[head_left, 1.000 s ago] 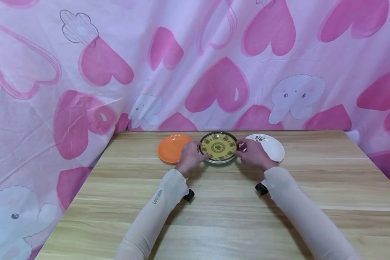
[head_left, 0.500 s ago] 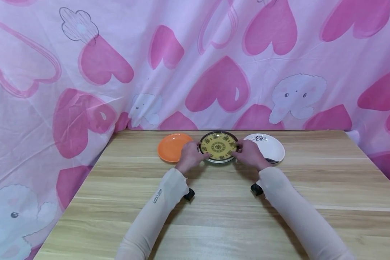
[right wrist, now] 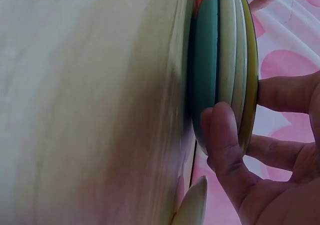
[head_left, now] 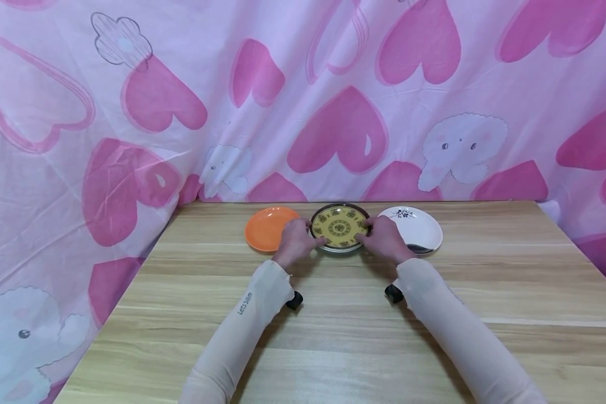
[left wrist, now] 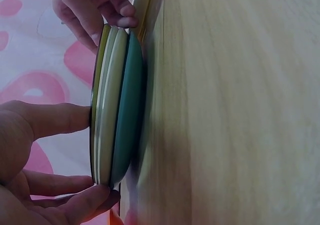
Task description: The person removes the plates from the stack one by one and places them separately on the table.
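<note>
A stack of plates lies at the back middle of the table, topped by a yellow patterned plate with a dark rim. Pale plates come under it, and a teal dish is lowest, as both wrist views show. My left hand grips the stack's left edge, thumb at the top rim and fingers lower on the side. At the opposite edge my right hand holds the stack between thumb and fingers. In the wrist views the stack's underside sits against or very close to the wooden surface.
An orange plate lies left of the stack, its right edge partly behind the left hand. To the right is a white plate with a dark flower print. A pink heart-patterned curtain hangs behind the wooden table.
My right hand has shifted slightly left and closer onto the stack's right edge, uncovering more of the white plate. The left hand and the stack look unmoved.
</note>
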The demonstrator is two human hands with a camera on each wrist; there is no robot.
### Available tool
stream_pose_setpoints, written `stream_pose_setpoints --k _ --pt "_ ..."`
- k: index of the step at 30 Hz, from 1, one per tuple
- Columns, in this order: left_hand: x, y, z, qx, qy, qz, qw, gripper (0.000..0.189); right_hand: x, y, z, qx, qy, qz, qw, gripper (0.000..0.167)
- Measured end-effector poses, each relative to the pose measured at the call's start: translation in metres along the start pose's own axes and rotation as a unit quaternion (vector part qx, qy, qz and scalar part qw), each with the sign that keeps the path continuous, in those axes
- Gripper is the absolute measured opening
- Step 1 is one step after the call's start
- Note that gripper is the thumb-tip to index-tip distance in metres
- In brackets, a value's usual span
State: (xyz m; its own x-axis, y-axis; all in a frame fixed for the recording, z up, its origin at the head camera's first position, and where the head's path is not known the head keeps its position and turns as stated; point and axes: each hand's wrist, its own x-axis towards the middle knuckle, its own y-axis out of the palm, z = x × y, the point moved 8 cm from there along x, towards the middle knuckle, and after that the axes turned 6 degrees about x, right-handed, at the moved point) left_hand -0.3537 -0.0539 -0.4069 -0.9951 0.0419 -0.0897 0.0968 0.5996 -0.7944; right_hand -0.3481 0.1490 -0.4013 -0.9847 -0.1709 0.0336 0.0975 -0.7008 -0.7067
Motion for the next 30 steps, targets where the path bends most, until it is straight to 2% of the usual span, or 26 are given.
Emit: stream_pose_setpoints --k 6,15,21,25,30 --pt "-0.001 0.000 0.000 -0.001 -0.011 0.003 0.9999 0.053 0.000 0.002 -0.002 0.006 0.006 0.007 0.9999 0.048" --pt "-0.003 -0.002 -0.004 0.025 0.023 -0.024 0.9991 0.052 -0.004 -0.001 0.001 0.016 0.011 -0.002 0.9998 0.054" --pt "-0.003 -0.001 -0.002 0.013 0.025 -0.014 0.9995 0.052 -0.005 -0.001 -0.003 0.036 0.026 0.003 0.9990 0.057" --pt "-0.004 0.000 -0.002 0.007 0.036 -0.014 0.9992 0.043 -0.006 -0.001 -0.007 0.061 0.039 0.008 0.9973 0.059" --pt "-0.005 -0.001 -0.006 0.039 0.063 -0.024 0.9970 0.035 -0.006 -0.002 -0.009 0.064 0.049 0.004 0.9967 0.060"
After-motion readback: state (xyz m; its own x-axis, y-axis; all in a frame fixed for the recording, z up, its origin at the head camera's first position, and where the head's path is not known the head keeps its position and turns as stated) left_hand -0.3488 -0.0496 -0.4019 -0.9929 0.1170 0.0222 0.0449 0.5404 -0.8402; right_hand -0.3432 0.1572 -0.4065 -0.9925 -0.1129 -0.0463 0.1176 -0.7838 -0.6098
